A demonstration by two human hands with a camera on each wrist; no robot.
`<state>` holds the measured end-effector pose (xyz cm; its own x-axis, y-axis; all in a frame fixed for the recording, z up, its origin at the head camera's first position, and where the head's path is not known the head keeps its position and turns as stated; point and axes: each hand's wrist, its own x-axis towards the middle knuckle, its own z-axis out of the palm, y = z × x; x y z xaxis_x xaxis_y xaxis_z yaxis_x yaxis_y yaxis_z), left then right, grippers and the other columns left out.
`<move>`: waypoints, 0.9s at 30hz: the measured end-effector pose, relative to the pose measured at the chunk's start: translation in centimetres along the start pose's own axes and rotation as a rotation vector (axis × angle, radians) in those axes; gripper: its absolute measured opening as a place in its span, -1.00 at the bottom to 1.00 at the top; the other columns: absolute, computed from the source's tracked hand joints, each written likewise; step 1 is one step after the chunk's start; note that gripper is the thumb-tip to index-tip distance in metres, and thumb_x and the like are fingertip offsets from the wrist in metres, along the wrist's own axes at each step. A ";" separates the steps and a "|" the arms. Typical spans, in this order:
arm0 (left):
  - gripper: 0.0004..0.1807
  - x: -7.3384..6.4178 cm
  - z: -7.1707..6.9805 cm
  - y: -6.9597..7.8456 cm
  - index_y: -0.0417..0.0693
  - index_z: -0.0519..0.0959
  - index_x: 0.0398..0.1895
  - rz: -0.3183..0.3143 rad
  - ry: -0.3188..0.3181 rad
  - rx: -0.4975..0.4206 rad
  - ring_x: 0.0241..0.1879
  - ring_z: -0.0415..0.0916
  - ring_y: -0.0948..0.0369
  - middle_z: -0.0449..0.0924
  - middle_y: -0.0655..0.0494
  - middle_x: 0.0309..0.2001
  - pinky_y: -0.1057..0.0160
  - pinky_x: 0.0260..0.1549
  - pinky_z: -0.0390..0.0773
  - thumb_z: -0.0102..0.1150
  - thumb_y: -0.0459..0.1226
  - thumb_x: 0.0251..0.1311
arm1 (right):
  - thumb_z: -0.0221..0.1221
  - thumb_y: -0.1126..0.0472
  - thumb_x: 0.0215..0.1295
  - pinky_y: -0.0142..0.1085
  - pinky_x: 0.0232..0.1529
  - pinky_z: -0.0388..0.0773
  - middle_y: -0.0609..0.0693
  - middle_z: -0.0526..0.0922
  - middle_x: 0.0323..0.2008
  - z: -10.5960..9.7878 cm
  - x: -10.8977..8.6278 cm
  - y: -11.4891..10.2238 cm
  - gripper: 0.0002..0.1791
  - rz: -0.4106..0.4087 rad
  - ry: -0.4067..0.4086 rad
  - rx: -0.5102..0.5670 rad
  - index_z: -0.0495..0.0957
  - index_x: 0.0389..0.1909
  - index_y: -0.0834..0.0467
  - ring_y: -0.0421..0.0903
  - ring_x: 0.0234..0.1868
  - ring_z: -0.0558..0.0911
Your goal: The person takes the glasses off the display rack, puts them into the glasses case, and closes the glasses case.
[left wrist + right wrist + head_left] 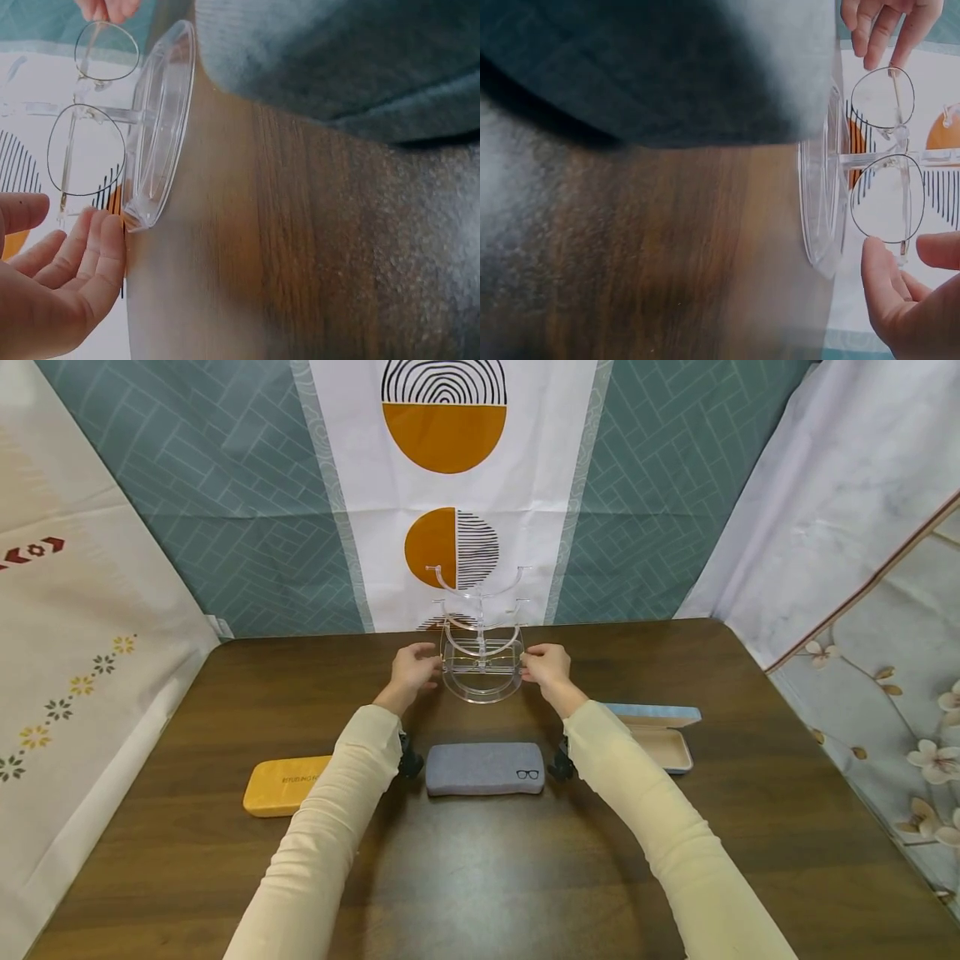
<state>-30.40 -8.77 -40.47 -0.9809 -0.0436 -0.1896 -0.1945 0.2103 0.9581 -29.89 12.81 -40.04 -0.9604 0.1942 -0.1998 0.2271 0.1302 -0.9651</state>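
A pair of thin-rimmed eyeglasses (pixel 86 150) sits on the lowest tier of a clear acrylic display stand (pixel 480 697), lenses facing me. My left hand (pixel 413 668) is at the stand's left side. In the left wrist view, its fingers (pixel 105 251) are loosely bent near the end of the glasses, the thumb held apart. At the opposite side is my right hand (pixel 547 668). Its thumb and index finger (pixel 881 277) stand apart around the glasses' other end, with no grip visible in the right wrist view. The stand's upper tiers hold nothing visible.
A grey glasses case (pixel 480 768) lies closed between my forearms. Left of it, a yellow case (pixel 273 785) is partly behind my left sleeve. An open light-blue case (pixel 667 747) with a cream lining sits right. Patterned cloth (pixel 465 485) hangs behind the table.
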 end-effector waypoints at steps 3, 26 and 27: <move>-0.58 0.2 0.2 -0.1 -0.22 0.36 0.17 0.003 -0.002 -0.001 -0.07 0.48 -0.11 0.50 -0.27 -0.09 0.04 -0.21 0.54 0.01 -0.37 0.22 | 0.07 0.42 0.22 -0.17 -0.15 0.53 0.33 0.50 -0.08 0.2 0.1 -0.1 -0.61 -0.003 -0.013 0.001 0.38 0.08 0.45 0.24 -0.11 0.56; -0.68 0.2 0.6 0.3 -0.43 0.49 -0.02 0.092 0.105 -0.075 -0.21 0.51 -0.12 0.50 -0.10 -0.37 0.08 -0.19 0.54 0.03 -0.51 0.12 | 0.11 0.39 0.21 -0.16 -0.13 0.53 0.31 0.55 -0.17 0.2 -0.5 -1.2 -0.66 -0.068 0.025 0.006 0.45 0.01 0.42 0.23 -0.12 0.56; -0.68 0.1 0.6 0.4 -0.43 0.49 -0.02 0.089 0.102 -0.083 -0.26 0.53 -0.08 0.49 -0.10 -0.37 0.08 -0.18 0.53 0.03 -0.51 0.13 | 0.11 0.40 0.21 -0.16 -0.13 0.53 0.31 0.55 -0.17 0.2 -0.6 -1.2 -0.66 -0.067 0.025 0.011 0.45 0.01 0.42 0.23 -0.12 0.56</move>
<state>-30.60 -8.14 -40.26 -0.9882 -0.1280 -0.0846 -0.1020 0.1360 0.9854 -29.62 12.37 -38.79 -0.9691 0.2097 -0.1302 0.1602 0.1332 -0.9780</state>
